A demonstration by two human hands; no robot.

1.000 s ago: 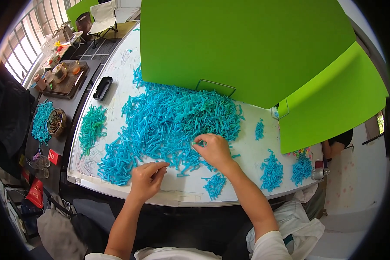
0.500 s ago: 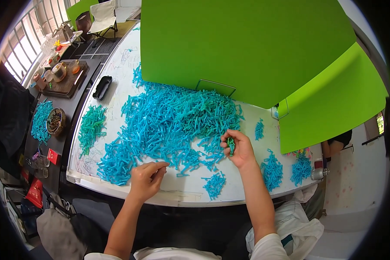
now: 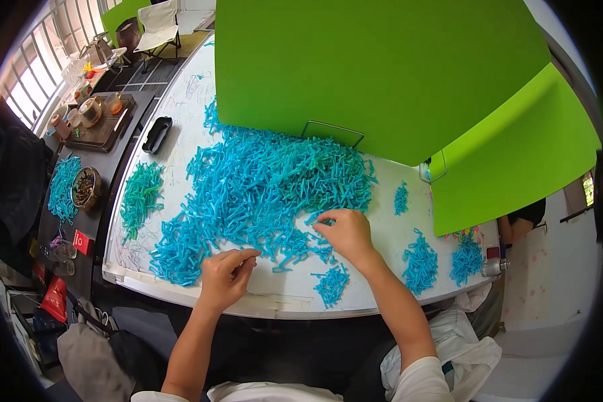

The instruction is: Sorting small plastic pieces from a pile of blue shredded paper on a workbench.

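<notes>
A large heap of small, slim blue plastic pieces (image 3: 248, 181), with greener ones (image 3: 321, 177) mixed in, covers the middle of the white table. My right hand (image 3: 347, 234) is at the heap's near right edge, palm down. Its thumb and forefinger pinch at a small blue piece; the curled fingers hide whatever lies in the palm. My left hand (image 3: 226, 276) rests at the table's front edge, beside the heap's near left end. Its thumb and forefinger are closed, and I cannot make out anything between them. A small blue pile (image 3: 331, 285) lies between the hands, nearer the right.
Two blue piles (image 3: 420, 264) (image 3: 466, 261) and a smaller one (image 3: 400, 199) lie right; a green pile (image 3: 141, 194) lies left. A black tray (image 3: 157, 135) is at the far left. Green panels (image 3: 382, 67) stand behind the heap. A dark side table (image 3: 107, 174) holds tea things.
My right hand has moved left and turned palm down onto the heap's edge. The green pieces seen in its palm earlier are now hidden. My left hand has stayed put.
</notes>
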